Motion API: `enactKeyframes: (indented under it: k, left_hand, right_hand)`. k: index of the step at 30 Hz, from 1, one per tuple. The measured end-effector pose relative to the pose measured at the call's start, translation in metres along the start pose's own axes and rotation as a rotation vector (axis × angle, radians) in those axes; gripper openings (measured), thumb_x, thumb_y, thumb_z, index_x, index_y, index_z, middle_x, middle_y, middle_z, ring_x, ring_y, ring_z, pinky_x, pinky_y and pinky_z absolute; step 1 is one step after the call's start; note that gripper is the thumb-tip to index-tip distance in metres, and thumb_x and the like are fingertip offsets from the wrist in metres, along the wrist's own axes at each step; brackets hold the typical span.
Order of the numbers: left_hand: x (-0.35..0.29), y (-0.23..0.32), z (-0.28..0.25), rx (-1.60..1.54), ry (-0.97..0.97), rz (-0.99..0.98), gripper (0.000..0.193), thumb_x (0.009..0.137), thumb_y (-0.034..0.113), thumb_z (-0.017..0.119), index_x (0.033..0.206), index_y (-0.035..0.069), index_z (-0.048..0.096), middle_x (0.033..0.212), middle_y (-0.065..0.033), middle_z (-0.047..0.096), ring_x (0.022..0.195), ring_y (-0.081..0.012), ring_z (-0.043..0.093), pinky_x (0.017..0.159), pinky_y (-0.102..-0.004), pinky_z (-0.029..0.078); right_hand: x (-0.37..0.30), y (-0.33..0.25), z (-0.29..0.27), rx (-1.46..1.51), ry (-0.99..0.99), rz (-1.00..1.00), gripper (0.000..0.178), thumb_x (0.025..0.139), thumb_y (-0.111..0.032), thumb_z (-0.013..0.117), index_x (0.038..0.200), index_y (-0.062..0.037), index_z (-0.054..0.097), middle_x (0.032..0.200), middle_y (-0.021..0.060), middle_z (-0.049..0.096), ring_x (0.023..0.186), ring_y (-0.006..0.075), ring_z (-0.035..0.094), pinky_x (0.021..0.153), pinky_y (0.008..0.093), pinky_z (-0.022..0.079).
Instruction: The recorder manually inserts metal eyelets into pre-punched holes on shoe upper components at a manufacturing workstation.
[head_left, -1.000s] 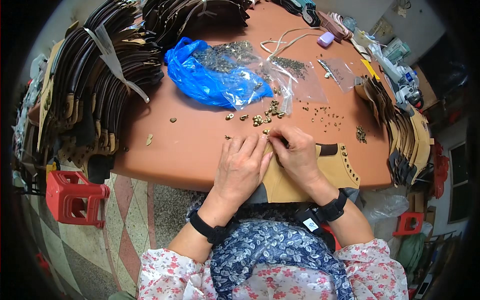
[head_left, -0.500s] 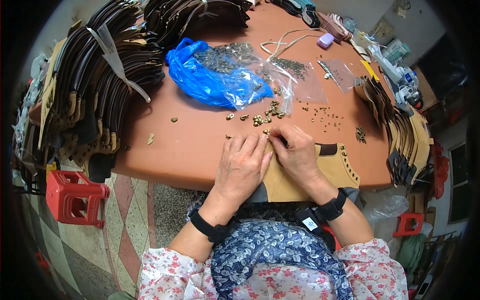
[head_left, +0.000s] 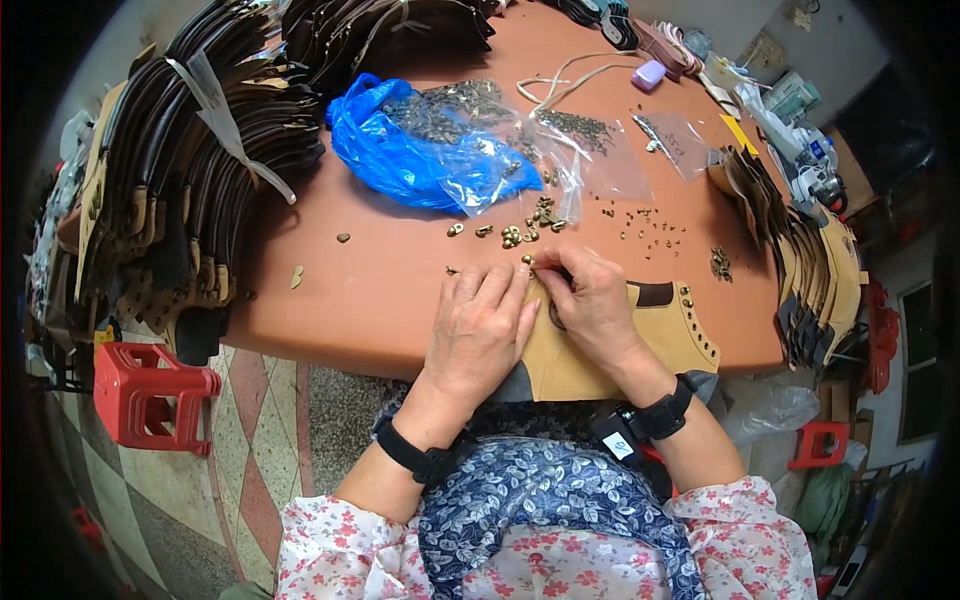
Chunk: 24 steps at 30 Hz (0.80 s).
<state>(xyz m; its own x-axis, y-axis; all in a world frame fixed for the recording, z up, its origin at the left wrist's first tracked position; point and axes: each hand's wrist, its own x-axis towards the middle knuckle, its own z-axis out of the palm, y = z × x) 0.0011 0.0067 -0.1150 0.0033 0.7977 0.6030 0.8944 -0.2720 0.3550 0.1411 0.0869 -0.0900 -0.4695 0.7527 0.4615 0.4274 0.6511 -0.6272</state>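
Observation:
A tan leather boot upper [head_left: 570,365] with a dark brown patch and a row of brass fittings along its right edge lies at the table's near edge. My left hand [head_left: 478,325] lies over its left part, fingers stretched forward, thumb alongside the index finger. My right hand [head_left: 592,308] is closed, thumb and index finger pinched at the leather's far edge. At the fingertips of both hands shows a small brass lace hook [head_left: 527,260]. What lies under my palms is hidden. Just beyond is a small pile of brass hooks [head_left: 515,236].
Blue plastic bag [head_left: 385,165] and clear bags with small metal parts sit farther back. Stacked dark leather pieces [head_left: 170,190] rise at the left, more tan pieces [head_left: 815,290] at the right. Tiny rivets [head_left: 660,238] are scattered right of centre. A red stool [head_left: 150,395] stands lower left.
The whole view has shifted very slightly. Both hands keep nearly the same place on the boot upper, with the brass hook still at the fingertips.

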Motion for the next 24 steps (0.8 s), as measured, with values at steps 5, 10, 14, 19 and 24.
enactKeyframes:
  k: [5,10,14,19,24]
  left_hand:
    - [0.0020,0.0016,-0.0039,0.013,-0.010,-0.010,0.033,0.085,0.017,0.072,0.114,0.002,0.070,0.107,-0.0072,0.064,0.096,-0.0257,0.058,0.082,-0.0384,0.046]
    - [0.0028,0.0018,-0.0046,0.009,-0.015,-0.013,0.035,0.085,0.017,0.072,0.115,0.001,0.069,0.106,-0.0075,0.063,0.096,-0.0256,0.057,0.083,-0.0390,0.046]
    - [0.0021,0.0015,-0.0032,0.006,-0.010,-0.012,0.035,0.085,0.017,0.072,0.115,0.001,0.069,0.106,-0.0078,0.063,0.097,-0.0257,0.058,0.083,-0.0393,0.046]
    - [0.0026,0.0021,-0.0043,0.013,-0.014,-0.012,0.035,0.085,0.017,0.072,0.115,0.001,0.069,0.107,-0.0080,0.063,0.097,-0.0258,0.058,0.084,-0.0393,0.046]
    - [0.0013,0.0010,-0.0031,0.006,-0.026,-0.010,0.038,0.085,0.018,0.070,0.117,-0.001,0.067,0.107,-0.0090,0.062,0.100,-0.0261,0.057,0.088,-0.0403,0.045]
  right_hand:
    - [0.0003,0.0012,0.0022,-0.053,0.000,-0.024,0.006,0.087,-0.003,0.067,0.092,-0.0032,0.063,0.082,0.0148,0.066,0.080,0.0349,0.065,0.070,0.0442,0.051]
    - [0.0007,-0.0003,0.0002,-0.108,-0.007,-0.056,0.012,0.083,0.002,0.069,0.094,-0.0004,0.065,0.087,0.0140,0.069,0.081,0.0316,0.068,0.072,0.0379,0.054]
    - [0.0018,-0.0002,0.0004,-0.184,0.008,-0.118,0.013,0.082,0.003,0.069,0.093,-0.0013,0.065,0.087,0.0133,0.068,0.082,0.0313,0.066,0.073,0.0382,0.053]
    - [0.0022,0.0046,0.0034,-0.097,0.017,-0.069,0.009,0.083,0.000,0.068,0.089,-0.0028,0.062,0.084,0.0125,0.064,0.085,0.0323,0.063,0.073,0.0423,0.051]
    - [0.0024,0.0026,-0.0002,-0.009,-0.006,0.011,0.009,0.082,0.000,0.068,0.089,-0.0021,0.063,0.085,0.0131,0.065,0.085,0.0324,0.064,0.074,0.0412,0.051]
